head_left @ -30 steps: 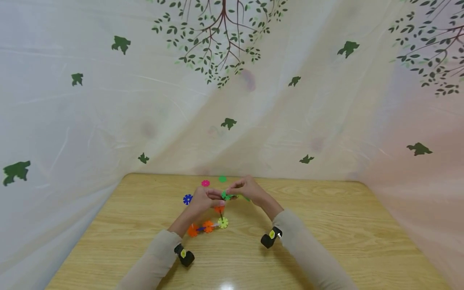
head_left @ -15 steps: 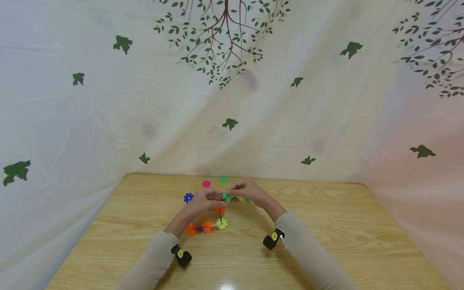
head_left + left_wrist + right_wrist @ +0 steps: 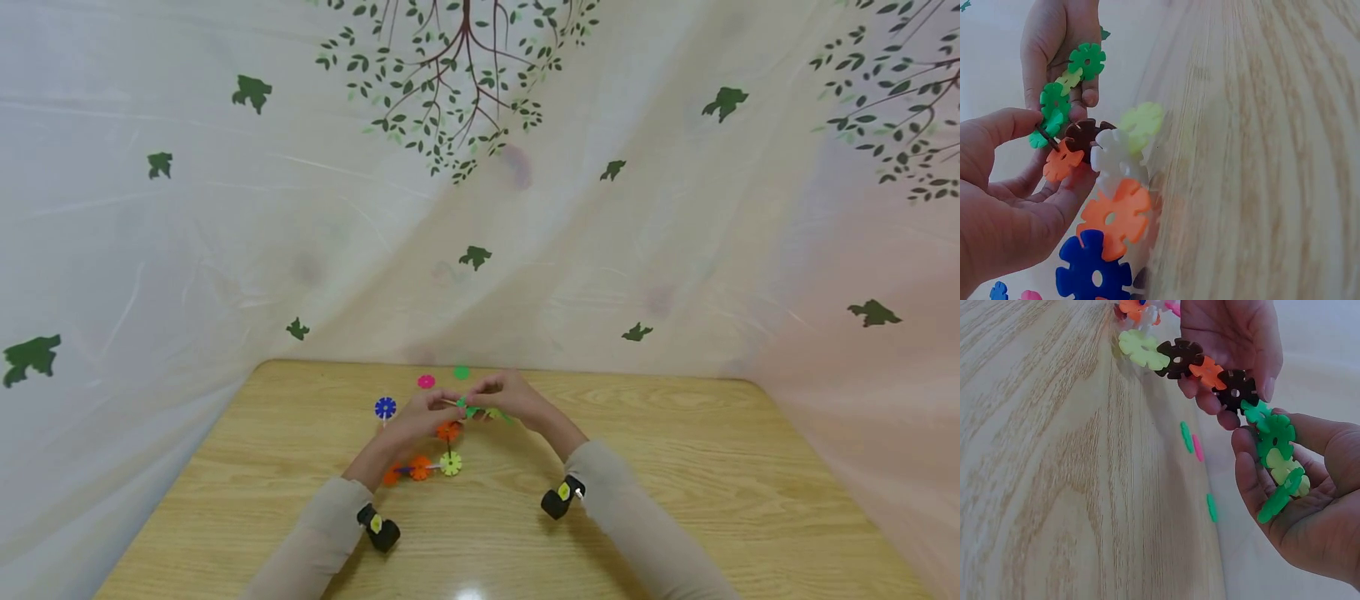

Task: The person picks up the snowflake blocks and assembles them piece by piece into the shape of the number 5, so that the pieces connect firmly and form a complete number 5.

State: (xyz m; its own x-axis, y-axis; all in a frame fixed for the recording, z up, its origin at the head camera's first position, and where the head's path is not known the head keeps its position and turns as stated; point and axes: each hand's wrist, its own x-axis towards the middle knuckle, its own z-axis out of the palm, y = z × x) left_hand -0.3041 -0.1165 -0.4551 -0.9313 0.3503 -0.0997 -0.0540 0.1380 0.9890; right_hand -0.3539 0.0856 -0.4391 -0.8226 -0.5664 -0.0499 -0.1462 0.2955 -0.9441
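My left hand [image 3: 441, 408] pinches the upper end of a chain of snowflake discs, thumb and fingers [image 3: 1054, 206] on a dark brown disc [image 3: 1235, 390] and an orange disc [image 3: 1063, 164]. That chain [image 3: 448, 450] hangs down to the wooden table [image 3: 675, 467] through brown, yellow-green, white, orange and blue discs. My right hand [image 3: 480, 393] holds a short strip of green and yellow-green discs [image 3: 1277, 456] across its curled fingers [image 3: 1247, 481]. The strip's end green disc [image 3: 1255, 412] meets the dark brown disc between the two hands, just above the table.
Loose discs lie on the table behind the hands: a blue one [image 3: 386, 407], a pink one [image 3: 426, 382] and a green one [image 3: 461, 372]. A pale curtain printed with trees and birds [image 3: 480, 208] hangs close around the table's far and side edges.
Both hands stay together at the green strip's joint. The lower part of the chain on the table has slid a little to the left.
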